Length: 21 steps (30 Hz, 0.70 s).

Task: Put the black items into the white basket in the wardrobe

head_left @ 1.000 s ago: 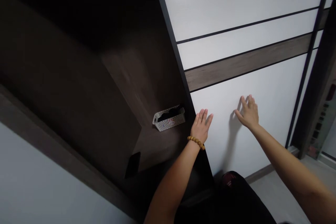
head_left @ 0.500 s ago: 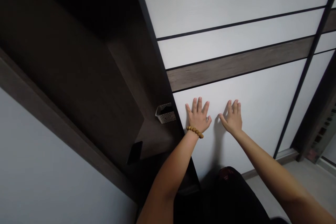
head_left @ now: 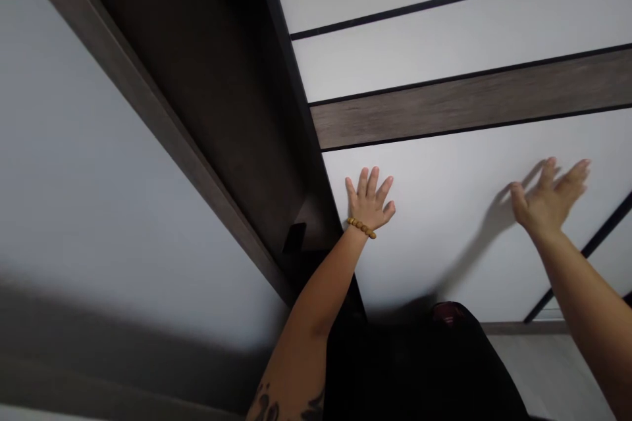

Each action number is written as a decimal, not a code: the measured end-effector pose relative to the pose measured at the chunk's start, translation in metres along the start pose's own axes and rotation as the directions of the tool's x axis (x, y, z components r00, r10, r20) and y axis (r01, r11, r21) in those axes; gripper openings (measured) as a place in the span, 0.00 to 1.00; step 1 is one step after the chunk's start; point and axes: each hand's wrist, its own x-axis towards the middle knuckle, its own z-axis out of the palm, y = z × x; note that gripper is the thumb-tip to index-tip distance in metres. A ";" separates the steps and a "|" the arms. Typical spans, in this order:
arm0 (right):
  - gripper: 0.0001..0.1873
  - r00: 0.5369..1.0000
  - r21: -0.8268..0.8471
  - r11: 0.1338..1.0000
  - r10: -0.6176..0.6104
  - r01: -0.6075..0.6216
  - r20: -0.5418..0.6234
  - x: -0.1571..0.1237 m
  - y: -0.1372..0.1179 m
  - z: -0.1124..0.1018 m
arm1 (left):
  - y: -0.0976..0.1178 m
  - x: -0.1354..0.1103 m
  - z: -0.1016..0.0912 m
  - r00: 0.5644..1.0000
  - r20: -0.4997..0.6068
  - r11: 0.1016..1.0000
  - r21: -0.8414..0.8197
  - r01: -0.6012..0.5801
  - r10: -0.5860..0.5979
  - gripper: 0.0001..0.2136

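Sliding door [head_left: 444, 223] further left; left hand [head_left: 370, 202] pressing, right hand [head_left: 547, 200] moved right; fingers splayed.

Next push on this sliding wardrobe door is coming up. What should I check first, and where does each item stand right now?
1. Left hand flat on the white door panel: ok, palm down, fingers spread.
2. Right hand pressing the panel: cannot tell; it is blurred and casts a shadow beside it.
3. Fingers off the dark door edge: ok, neither hand wraps around it.
4. Gap between door edge and wardrobe frame free: cannot tell; the inside is dark, and a small dark object sits low in it.
5. Bracelet away from the gap: ok, it sits on the left wrist over the panel.
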 end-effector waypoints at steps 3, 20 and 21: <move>0.50 0.997 0.024 1.000 -0.018 0.016 0.071 0.002 0.013 0.012 | 0.009 -0.001 -0.002 0.995 -0.056 0.996 0.029 0.090 -0.088 0.35; 0.53 0.953 0.072 0.957 -0.271 0.282 -0.135 0.029 0.087 0.026 | -0.004 0.005 0.013 0.962 -0.079 0.953 0.142 0.269 -0.260 0.37; 0.52 0.953 0.068 0.954 -0.282 0.290 -0.115 0.031 0.090 0.027 | -0.005 0.005 0.013 0.960 -0.087 0.951 0.141 0.276 -0.266 0.37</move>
